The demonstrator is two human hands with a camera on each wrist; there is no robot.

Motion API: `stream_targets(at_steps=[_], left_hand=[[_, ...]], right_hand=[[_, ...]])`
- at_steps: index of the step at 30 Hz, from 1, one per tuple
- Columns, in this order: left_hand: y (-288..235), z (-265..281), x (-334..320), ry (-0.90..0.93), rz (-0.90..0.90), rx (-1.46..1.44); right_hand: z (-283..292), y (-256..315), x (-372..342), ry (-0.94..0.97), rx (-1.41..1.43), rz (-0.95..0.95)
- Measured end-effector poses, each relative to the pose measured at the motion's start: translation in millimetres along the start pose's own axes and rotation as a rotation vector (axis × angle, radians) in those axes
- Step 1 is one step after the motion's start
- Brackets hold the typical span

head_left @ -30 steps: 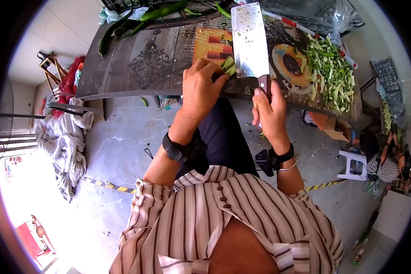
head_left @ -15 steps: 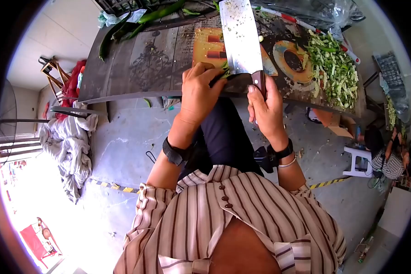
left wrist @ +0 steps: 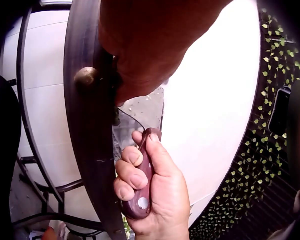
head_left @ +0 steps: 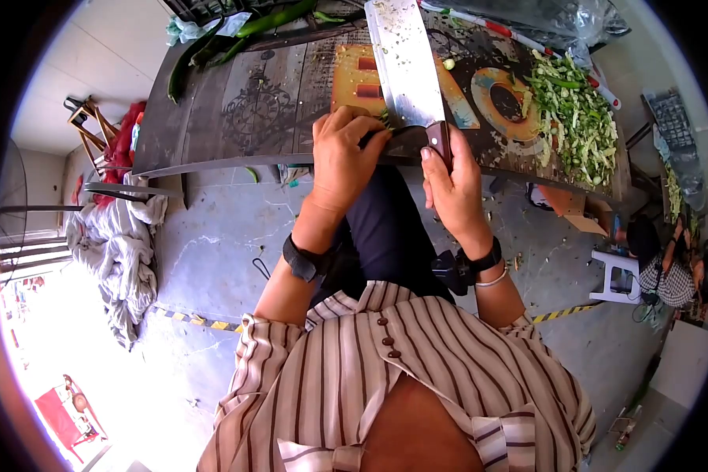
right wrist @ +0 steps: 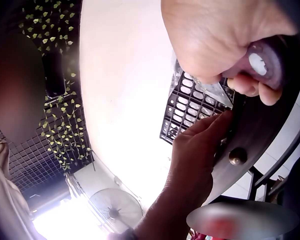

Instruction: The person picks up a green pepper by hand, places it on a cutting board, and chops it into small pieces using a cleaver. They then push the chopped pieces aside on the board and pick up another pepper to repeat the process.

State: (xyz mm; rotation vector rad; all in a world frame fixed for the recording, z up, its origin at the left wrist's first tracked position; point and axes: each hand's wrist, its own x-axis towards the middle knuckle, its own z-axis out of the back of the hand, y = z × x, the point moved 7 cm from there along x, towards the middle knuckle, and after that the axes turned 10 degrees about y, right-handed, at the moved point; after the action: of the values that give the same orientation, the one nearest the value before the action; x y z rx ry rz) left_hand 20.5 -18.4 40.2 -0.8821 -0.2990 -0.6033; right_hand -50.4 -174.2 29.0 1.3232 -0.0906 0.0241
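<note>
My right hand (head_left: 455,185) grips the dark wooden handle (left wrist: 140,187) of a broad cleaver (head_left: 407,67), thumb along the handle's side. Its bit-speckled blade lies over the table and points away from me. Just left of the blade's heel, my left hand (head_left: 344,153) holds green pepper strips (head_left: 385,118) near the table's front edge, fingers curled round them. Only a small end of the strips shows; the hand and blade hide the rest. In the right wrist view the left hand (right wrist: 197,145) is close beside the blade (right wrist: 217,92).
A heap of chopped green pepper (head_left: 574,126) lies on the right of the patterned table (head_left: 204,126). Whole green peppers (head_left: 279,17) lie at the back left. A red-and-white stick (head_left: 503,33) and dark plastic sheeting (head_left: 527,20) lie along the back.
The cleaver and right hand have moved left, bringing the blade up to the left hand. Less of the pepper strips shows beyond the fingers. The left hand stays nearly in place.
</note>
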Motion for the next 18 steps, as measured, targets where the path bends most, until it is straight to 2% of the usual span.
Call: stream_targets(at_steps=[2, 5, 18], left_hand=[[0.2, -0.6, -1.0, -0.042, -0.048, -0.004], [-1.0, -0.8, -0.6, -0.049, -0.072, 0.043], [-9.4, 2.5, 0.0, -0.056, -0.115, 0.134]], right_hand=[[2.8, -3.1, 1.1, -0.045, -0.176, 0.107], [4.4, -2.4, 0.9, -0.053, -0.234, 0.119], [12.8, 2.9, -0.2, -0.089, -0.337, 0.138]])
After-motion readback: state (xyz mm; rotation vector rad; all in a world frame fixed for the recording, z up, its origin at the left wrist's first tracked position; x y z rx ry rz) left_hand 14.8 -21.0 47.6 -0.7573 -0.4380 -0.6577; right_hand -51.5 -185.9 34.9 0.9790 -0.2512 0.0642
